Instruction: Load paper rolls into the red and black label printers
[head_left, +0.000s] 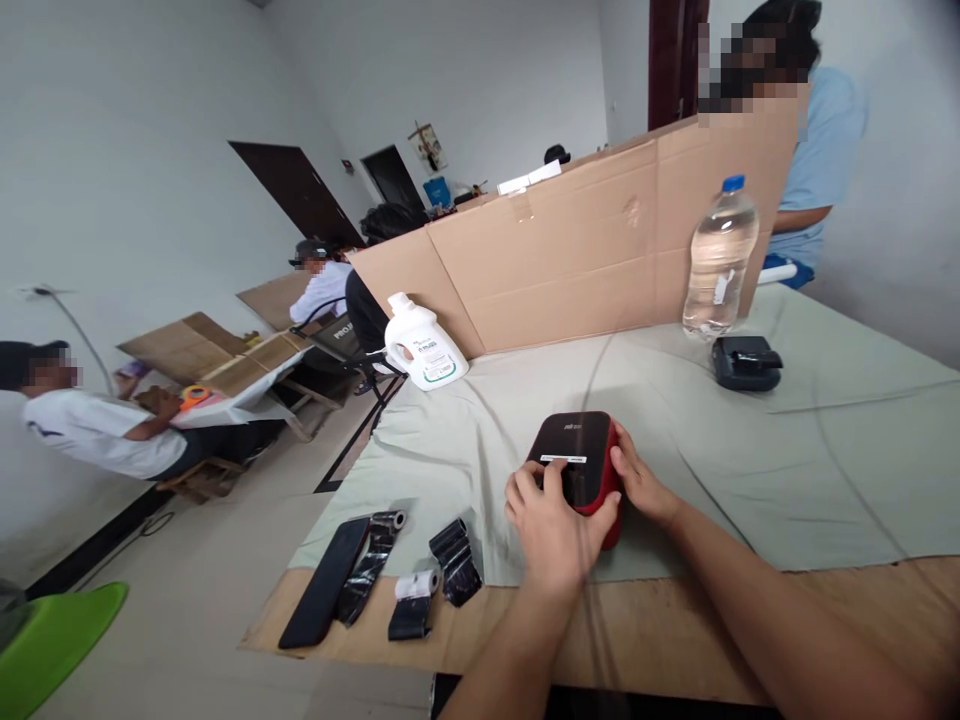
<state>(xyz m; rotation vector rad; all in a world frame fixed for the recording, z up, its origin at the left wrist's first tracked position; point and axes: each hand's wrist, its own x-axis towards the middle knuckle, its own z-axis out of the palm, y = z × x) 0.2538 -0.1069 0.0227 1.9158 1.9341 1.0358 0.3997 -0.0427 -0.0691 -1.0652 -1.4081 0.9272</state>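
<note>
A small boxy printer (574, 440) with a black top and red sides stands on the cloth in front of me. A white paper strip (564, 459) lies across its top. My left hand (553, 515) reaches over the near part of the printer, its fingers bent on the top by the strip and its thumb on the near right corner. My right hand (641, 480) holds the right side, fingers against the red wall. Left of the hands lie a black roll of film (456, 562), a white-cored roll (415, 588), another unrolled black strip (367, 570) and a flat black case (326, 580).
A green-grey cloth (750, 450) covers most of the wooden table. A white jug (426, 345), a water bottle (720, 265) and a black device (746, 362) stand toward the back, before a cardboard partition (570, 250). Other people sit beyond and at left.
</note>
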